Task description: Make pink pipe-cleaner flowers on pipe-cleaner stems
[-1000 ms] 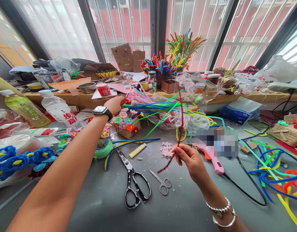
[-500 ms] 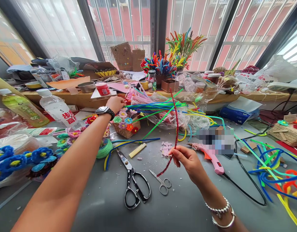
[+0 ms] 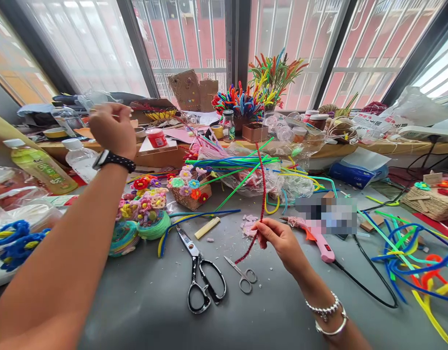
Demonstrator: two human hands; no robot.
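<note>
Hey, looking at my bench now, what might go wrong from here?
The pink glue gun lies near your right hand; if hot, it might burn you. Your left hand, raised near the clear white-capped bottle, might knock it over. The red pipe cleaner appears close to the small scissors and might snag.

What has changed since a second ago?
The left hand has moved from beside the green and blue stems up and leftward; whether it holds anything is unclear. The right hand still pinches the red stem; the black-handled scissors stayed put.
</note>
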